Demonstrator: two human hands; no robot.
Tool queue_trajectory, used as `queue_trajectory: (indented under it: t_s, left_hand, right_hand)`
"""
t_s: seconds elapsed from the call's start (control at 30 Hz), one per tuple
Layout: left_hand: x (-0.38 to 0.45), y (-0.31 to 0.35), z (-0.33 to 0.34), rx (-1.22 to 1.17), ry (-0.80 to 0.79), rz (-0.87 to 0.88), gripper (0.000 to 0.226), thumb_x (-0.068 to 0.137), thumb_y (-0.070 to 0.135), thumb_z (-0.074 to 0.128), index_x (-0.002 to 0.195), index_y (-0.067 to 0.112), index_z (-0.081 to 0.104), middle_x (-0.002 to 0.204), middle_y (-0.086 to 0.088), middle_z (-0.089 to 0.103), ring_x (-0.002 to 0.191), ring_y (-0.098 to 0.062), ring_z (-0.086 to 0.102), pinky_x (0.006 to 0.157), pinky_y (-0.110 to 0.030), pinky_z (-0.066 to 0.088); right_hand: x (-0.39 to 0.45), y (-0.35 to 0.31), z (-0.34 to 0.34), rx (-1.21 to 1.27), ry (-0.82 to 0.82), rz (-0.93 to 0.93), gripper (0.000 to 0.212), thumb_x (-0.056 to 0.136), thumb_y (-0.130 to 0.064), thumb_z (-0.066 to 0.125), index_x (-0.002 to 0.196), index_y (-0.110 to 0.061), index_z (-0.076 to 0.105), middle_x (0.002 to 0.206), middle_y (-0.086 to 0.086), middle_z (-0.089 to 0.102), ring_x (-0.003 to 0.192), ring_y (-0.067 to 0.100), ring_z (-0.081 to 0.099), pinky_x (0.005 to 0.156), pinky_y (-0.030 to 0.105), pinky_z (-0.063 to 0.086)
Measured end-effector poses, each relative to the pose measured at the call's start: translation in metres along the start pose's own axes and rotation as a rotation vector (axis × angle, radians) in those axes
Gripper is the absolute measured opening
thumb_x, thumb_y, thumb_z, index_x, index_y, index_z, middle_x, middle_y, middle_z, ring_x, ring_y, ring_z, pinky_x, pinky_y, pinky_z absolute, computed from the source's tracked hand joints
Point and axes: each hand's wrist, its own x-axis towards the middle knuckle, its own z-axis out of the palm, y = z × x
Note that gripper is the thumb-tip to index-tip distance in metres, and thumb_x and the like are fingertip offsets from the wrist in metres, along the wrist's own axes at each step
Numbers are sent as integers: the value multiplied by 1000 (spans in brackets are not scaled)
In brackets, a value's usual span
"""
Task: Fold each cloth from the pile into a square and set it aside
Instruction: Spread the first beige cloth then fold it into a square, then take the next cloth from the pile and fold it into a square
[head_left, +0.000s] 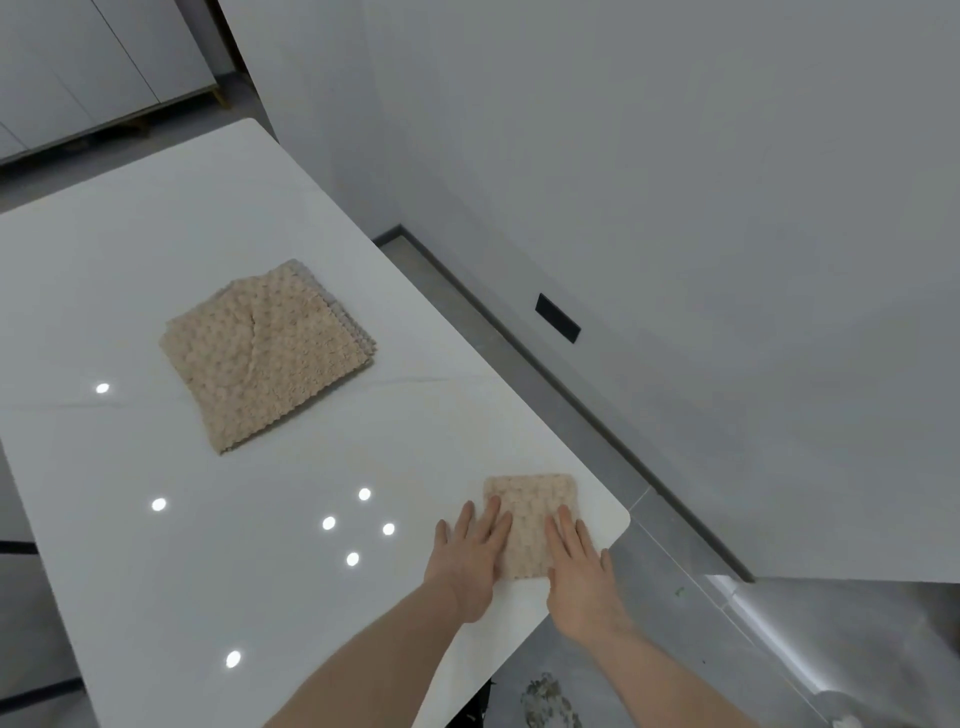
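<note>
A small folded beige cloth lies as a square near the right corner of the white table. My left hand lies flat with straight fingers along the cloth's left edge. My right hand presses flat on its right side. Farther back, toward the table's middle, sits the pile of beige bumpy cloths, stacked flat with edges slightly offset. Neither hand touches the pile.
The table's right edge and rounded corner run close beside the folded cloth, with grey floor below. A grey wall with a dark baseboard stands to the right. Ceiling lights reflect as bright spots on the tabletop.
</note>
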Motion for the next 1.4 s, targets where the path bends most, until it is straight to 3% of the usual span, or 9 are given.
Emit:
queue_trajectory:
  t_s: [0.3, 0.43, 0.77, 0.83, 0.9, 0.93, 1.0, 1.07, 1.4]
  left_hand:
    - [-7, 1, -31, 47, -128, -24, 91, 97, 8, 48, 162, 25, -13, 169, 3, -24, 157, -36, -8, 125, -57, 11]
    - [-38, -16, -31, 90, -38, -3, 90, 94, 8, 50, 164, 24, -5, 170, -1, -20, 157, -36, -6, 127, -54, 7]
    - [-174, -87, 3, 22, 171, -103, 77, 104, 22, 39, 163, 28, -11, 164, 0, -34, 156, -29, -21, 125, -48, -6]
    - [-193, -99, 3, 8, 233, -93, 78, 101, 30, 49, 164, 29, 3, 167, -4, -26, 158, -31, -9, 125, -49, 2]
    - [-206, -113, 1, -8, 292, -100, 87, 82, 42, 73, 159, 28, 34, 168, -9, -3, 154, -36, 24, 119, -51, 25]
    - [-212, -120, 2, -3, 309, -88, 87, 81, 42, 73, 158, 27, 35, 167, -10, -3, 153, -37, 25, 119, -51, 24]
    - [-220, -136, 5, 33, 299, -37, 76, 100, 31, 50, 164, 27, 9, 166, -5, -25, 157, -35, -8, 123, -47, -2]
    - [-231, -151, 3, 13, 240, -34, 71, 104, 23, 36, 164, 27, -3, 166, -1, -31, 155, -30, -22, 124, -46, -9]
    - [-292, -243, 5, 59, 235, 36, 71, 103, 20, 36, 164, 28, 1, 168, 1, -26, 155, -29, -23, 127, -49, -5]
  right_hand:
    - [-1, -9, -28, -235, -137, 21, 87, 92, -2, 43, 163, -18, -4, 169, 0, -19, 156, 27, -12, 125, 58, 1]
    - [-14, -21, -44, -244, -78, -10, 76, 86, -3, 46, 158, -17, 25, 170, 5, -1, 156, 32, -7, 125, 57, 1]
    - [-82, -63, -33, -143, -11, -136, 73, 97, -25, 48, 162, -27, 14, 170, -2, -13, 156, 27, -17, 127, 51, -1]
    - [-91, -76, -31, -128, 1, -136, 74, 97, -26, 49, 162, -28, 12, 170, -2, -15, 155, 27, -18, 127, 51, -1]
    - [-100, -92, -28, -118, 1, -129, 75, 98, -29, 48, 163, -28, 9, 169, -3, -17, 155, 26, -19, 127, 50, -1]
    - [-104, -101, -26, -108, 7, -121, 76, 99, -30, 48, 163, -28, 8, 169, -3, -18, 155, 26, -19, 127, 49, -1]
    - [-110, -120, -22, -83, 28, -102, 77, 99, -31, 48, 163, -29, 6, 169, -3, -18, 155, 26, -18, 127, 47, 1]
    - [-116, -140, -15, -49, 42, -78, 77, 100, -33, 49, 163, -29, 6, 169, -3, -17, 156, 25, -15, 128, 44, 4]
    - [-158, -242, 30, 108, 131, -9, 77, 100, -36, 50, 162, -32, 6, 168, -8, -18, 157, 23, -12, 128, 45, 10]
